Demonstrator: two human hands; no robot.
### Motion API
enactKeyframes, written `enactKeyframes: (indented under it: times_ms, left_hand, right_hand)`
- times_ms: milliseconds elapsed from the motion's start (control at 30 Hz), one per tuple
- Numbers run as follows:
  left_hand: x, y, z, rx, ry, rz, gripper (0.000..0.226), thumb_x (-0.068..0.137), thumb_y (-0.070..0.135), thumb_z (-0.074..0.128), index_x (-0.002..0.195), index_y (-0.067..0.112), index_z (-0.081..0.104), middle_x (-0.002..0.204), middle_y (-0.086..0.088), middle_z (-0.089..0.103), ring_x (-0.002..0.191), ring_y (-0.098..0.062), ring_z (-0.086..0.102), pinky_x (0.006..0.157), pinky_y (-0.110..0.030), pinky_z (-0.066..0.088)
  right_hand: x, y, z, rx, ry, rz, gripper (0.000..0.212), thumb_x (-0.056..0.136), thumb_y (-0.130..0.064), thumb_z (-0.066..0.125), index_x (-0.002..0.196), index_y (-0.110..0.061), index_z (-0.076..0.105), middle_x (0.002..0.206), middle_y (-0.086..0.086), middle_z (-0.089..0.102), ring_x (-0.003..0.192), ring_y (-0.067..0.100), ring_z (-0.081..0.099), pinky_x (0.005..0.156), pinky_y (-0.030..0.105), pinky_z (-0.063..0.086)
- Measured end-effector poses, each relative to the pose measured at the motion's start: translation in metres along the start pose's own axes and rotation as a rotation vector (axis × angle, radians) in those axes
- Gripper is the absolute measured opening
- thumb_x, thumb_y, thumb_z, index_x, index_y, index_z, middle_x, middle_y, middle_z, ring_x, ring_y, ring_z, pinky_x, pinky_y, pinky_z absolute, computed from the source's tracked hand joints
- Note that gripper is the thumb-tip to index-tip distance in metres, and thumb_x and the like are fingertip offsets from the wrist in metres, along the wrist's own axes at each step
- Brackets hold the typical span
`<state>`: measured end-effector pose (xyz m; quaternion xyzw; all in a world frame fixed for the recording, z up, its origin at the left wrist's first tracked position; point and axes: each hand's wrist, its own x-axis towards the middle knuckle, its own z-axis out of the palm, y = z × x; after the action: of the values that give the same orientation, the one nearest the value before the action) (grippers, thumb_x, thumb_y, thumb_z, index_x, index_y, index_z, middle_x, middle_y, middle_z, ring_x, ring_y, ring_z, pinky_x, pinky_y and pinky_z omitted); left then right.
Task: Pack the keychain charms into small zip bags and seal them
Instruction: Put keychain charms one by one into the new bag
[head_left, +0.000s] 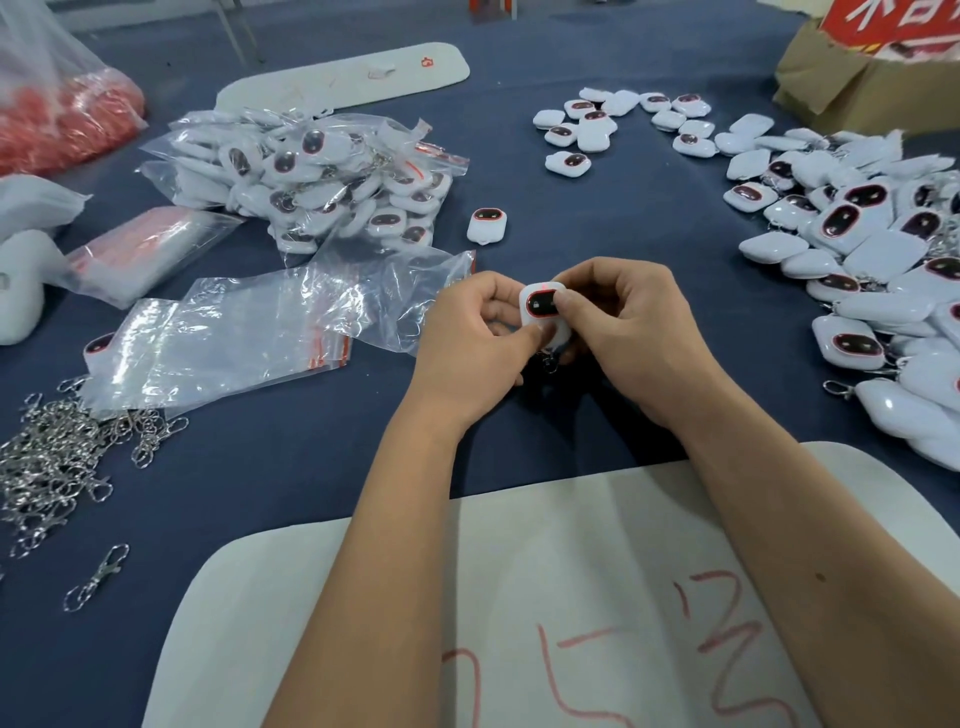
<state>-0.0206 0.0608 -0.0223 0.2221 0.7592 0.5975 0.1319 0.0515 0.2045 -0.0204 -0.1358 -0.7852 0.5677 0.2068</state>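
At centre we see a white keychain charm (543, 312) with a dark oval face ringed in red, held just above the dark blue table (597, 208). The left hand (470, 340) pinches its lower left side, thumb lying across the bottom edge, while the right hand (618, 325) grips it from the right, thumb tip resting on the oval face. A small metal clasp (549, 362) hangs below the charm between the two hands.

Just left of the hands we find loose empty zip bags (249, 332) with red seal strips, spread flat and overlapping. Beyond them, further left and far, lies a heap of packed bags (332, 176), each holding a charm. A single charm (487, 225) sits alone on the cloth, far of the hands. At far centre-right a small scatter of charms (623, 124) lies apart, and along the right edge runs a large pile of unpacked charms (872, 270), some showing clasps.

At near left we note a tangle of silver clasps (57, 457), with one stray clasp (98, 577) nearer still. A stack of unopened bags (150, 249) lies at left, and a bag of red items (62, 114) in the far left corner. A white board (519, 597) marked in red lies under the forearms; a cardboard box (862, 83) stands far right.
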Motion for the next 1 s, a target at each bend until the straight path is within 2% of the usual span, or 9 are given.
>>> enactKeyframes:
  times_ms: [100,267,400,500,633,733,800,867,1000]
  left_hand:
    - [0.000,0.001,0.001,-0.022,0.018,-0.009,0.012,0.089,0.009,0.076,0.093,0.012,0.066,0.066,0.009,0.067,0.056,-0.011,0.060,0.044,-0.021,0.045]
    - [0.000,0.005,0.004,-0.074,0.072,-0.001,0.013,0.091,0.005,0.075,0.103,0.005,0.069,0.077,-0.006,0.073,0.063,-0.014,0.065,0.051,-0.025,0.049]
    - [0.000,0.008,0.009,-0.150,0.130,0.059,0.014,0.090,0.003,0.076,0.103,0.003,0.070,0.073,0.002,0.070,0.062,-0.005,0.063,0.054,-0.018,0.048]
    - [0.001,0.010,0.010,-0.098,0.210,0.139,0.014,0.086,0.005,0.081,0.096,0.006,0.071,0.074,0.006,0.072,0.061,-0.002,0.062,0.059,-0.018,0.051]
    - [-0.002,0.016,0.006,0.102,0.195,0.281,0.020,0.083,0.008,0.082,0.097,0.016,0.071,0.083,0.011,0.071,0.069,-0.004,0.058,0.065,-0.021,0.050]
    - [-0.003,0.017,-0.004,0.305,0.397,0.406,0.025,0.080,0.010,0.076,0.104,0.017,0.070,0.096,0.009,0.070,0.079,-0.009,0.057,0.072,-0.026,0.051]
    - [-0.002,0.016,-0.013,0.491,0.528,0.361,0.025,0.079,0.021,0.076,0.102,0.018,0.065,0.101,0.005,0.066,0.093,-0.017,0.057,0.081,-0.029,0.046]
    - [0.001,0.012,-0.022,0.670,0.512,0.191,0.036,0.076,0.031,0.080,0.103,0.020,0.059,0.108,0.001,0.061,0.105,-0.023,0.055,0.083,-0.029,0.042]
    - [0.001,0.007,-0.033,0.627,0.508,0.052,0.022,0.079,0.015,0.073,0.098,0.017,0.061,0.097,0.000,0.066,0.093,-0.022,0.063,0.083,-0.034,0.050]
  right_hand:
    - [0.001,0.001,0.001,0.041,0.001,0.011,0.011,0.101,-0.012,0.066,0.099,-0.011,0.076,0.076,0.001,0.075,0.059,0.015,0.070,0.056,0.024,0.056]
    - [0.000,-0.001,0.000,0.107,-0.044,-0.007,0.016,0.105,-0.018,0.062,0.103,-0.010,0.076,0.084,0.007,0.075,0.066,0.015,0.067,0.057,0.028,0.056]
    - [-0.002,-0.003,-0.001,0.161,-0.084,-0.017,0.024,0.109,-0.024,0.056,0.104,-0.010,0.075,0.087,0.016,0.073,0.068,0.024,0.067,0.057,0.031,0.056]
    - [-0.003,-0.004,-0.001,0.176,-0.115,-0.031,0.021,0.108,-0.022,0.057,0.107,-0.009,0.074,0.091,0.017,0.073,0.076,0.029,0.071,0.057,0.031,0.057]
    - [-0.004,-0.007,-0.001,0.310,-0.133,-0.022,0.015,0.108,-0.021,0.057,0.110,-0.017,0.072,0.099,0.010,0.077,0.085,0.021,0.075,0.056,0.027,0.057]
    - [-0.001,-0.006,-0.001,0.403,-0.055,0.049,0.017,0.111,-0.023,0.049,0.110,-0.014,0.064,0.099,0.012,0.079,0.081,0.026,0.077,0.051,0.028,0.054]
    - [0.001,-0.004,0.000,0.365,0.002,0.076,0.018,0.112,-0.026,0.049,0.111,-0.013,0.060,0.090,0.012,0.079,0.065,0.023,0.071,0.047,0.026,0.048]
    - [0.002,-0.002,0.001,0.296,0.018,0.073,0.014,0.111,-0.029,0.051,0.112,-0.015,0.055,0.084,0.010,0.078,0.055,0.019,0.063,0.042,0.024,0.042]
    - [0.000,-0.002,0.004,0.224,0.038,0.032,0.012,0.108,-0.030,0.056,0.105,-0.018,0.054,0.078,0.006,0.078,0.057,0.016,0.066,0.045,0.023,0.045]
